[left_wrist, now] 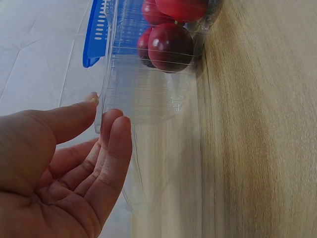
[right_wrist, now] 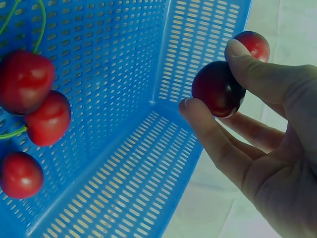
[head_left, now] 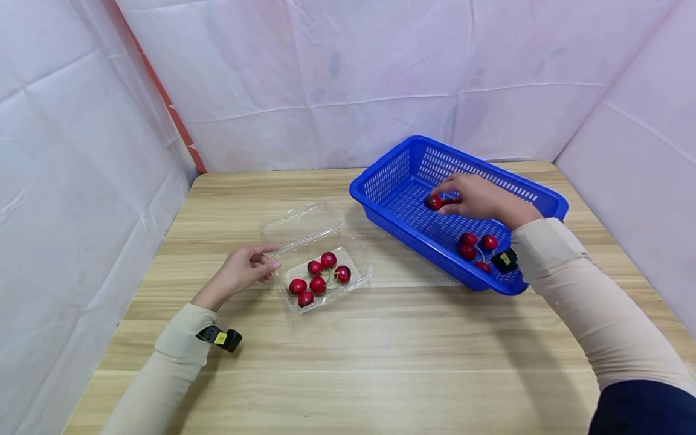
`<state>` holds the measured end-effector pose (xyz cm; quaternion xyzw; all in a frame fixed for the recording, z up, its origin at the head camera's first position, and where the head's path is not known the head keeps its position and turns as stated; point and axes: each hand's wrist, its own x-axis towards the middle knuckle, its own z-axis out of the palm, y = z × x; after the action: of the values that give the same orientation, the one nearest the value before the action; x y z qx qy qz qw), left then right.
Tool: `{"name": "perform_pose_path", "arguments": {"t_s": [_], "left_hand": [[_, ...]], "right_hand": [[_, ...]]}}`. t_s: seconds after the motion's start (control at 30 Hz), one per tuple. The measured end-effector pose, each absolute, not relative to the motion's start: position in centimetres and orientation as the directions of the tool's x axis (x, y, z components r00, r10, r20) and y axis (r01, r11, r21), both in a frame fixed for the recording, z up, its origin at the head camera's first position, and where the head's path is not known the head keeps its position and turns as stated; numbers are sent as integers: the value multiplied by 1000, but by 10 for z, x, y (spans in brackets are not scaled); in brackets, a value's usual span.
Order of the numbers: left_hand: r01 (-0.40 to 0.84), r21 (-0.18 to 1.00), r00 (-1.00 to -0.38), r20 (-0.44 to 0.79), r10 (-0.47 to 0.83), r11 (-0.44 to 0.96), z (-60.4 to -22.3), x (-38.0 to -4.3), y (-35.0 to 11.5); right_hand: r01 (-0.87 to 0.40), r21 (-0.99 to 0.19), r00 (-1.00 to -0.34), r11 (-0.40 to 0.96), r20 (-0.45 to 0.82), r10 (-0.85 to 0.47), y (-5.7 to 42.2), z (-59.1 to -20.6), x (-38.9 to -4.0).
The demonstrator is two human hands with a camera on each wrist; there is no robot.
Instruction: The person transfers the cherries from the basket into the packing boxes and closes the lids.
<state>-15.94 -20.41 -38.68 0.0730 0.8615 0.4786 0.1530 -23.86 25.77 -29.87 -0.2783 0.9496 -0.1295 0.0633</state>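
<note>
My left hand (head_left: 241,270) pinches the left rim of a clear plastic clamshell box (head_left: 361,257) between thumb and fingers. The box lies on the table with its lid (head_left: 304,225) folded back, and several red cherries (head_left: 328,260) with stems sit inside. In the right wrist view, my right hand (right_wrist: 270,114) pinches a dark red cherry (right_wrist: 218,89) between thumb and fingertips. A second red cherry (right_wrist: 255,45) shows behind the thumb. This hand is over the blue plastic basket (head_left: 375,211), where several more cherries (head_left: 469,239) lie at the near right end.
The wooden table (head_left: 348,374) carries the box at centre left and the basket at back right. White sheeting (head_left: 326,78) hangs behind the table and at both sides. A red strip (head_left: 163,90) runs down the back left corner.
</note>
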Motion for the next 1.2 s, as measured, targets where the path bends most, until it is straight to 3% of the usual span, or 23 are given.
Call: {"name": "perform_pose_path", "arguments": {"t_s": [0.27,0.77,1.2], "left_hand": [[-15,851,-944,-186,274,526,-385,-158,-204],[-24,858,-946,-186,267,513,-387,-158,-205],[-22,852,-944,-190,270,523,-385,-158,-202]], "right_hand": [[-537,-283,-833,795,31,-552,255,-293,-235],[-492,-292,-863,820,45,-503,248,-283,-230],[-553,-258,-833,793,167,-527,244,-275,-227]]}}
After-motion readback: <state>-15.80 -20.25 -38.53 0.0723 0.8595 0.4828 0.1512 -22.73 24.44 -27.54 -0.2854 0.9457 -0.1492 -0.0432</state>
